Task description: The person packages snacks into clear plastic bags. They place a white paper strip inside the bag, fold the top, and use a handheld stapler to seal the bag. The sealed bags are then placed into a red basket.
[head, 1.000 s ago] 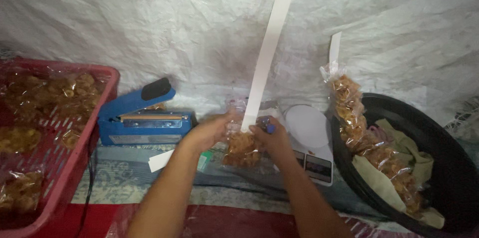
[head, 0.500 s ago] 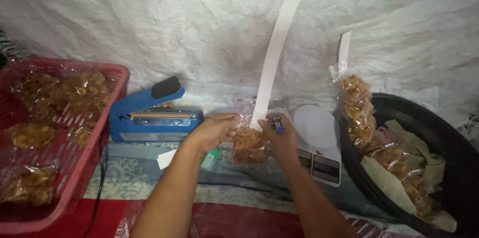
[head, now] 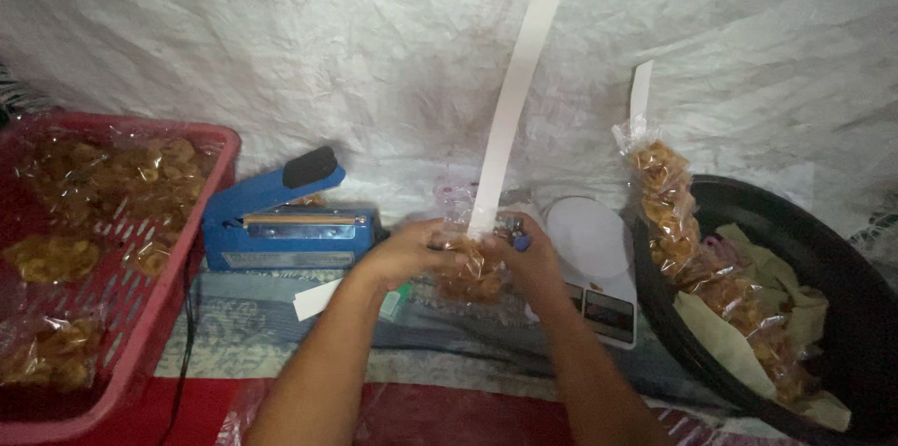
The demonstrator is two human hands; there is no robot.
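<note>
Pinching is what's going on: a clear snack bag is held by the left hand and right hand, fingers clamped on its neck, just before the white scale. Probably the white strip gets fastened; steady grip needed.

Snack bag held over a white scale

A clear snack bag (a long white strip rising from it) is gripped by the left hand and right hand, beside a blue heat sealer.
</note>
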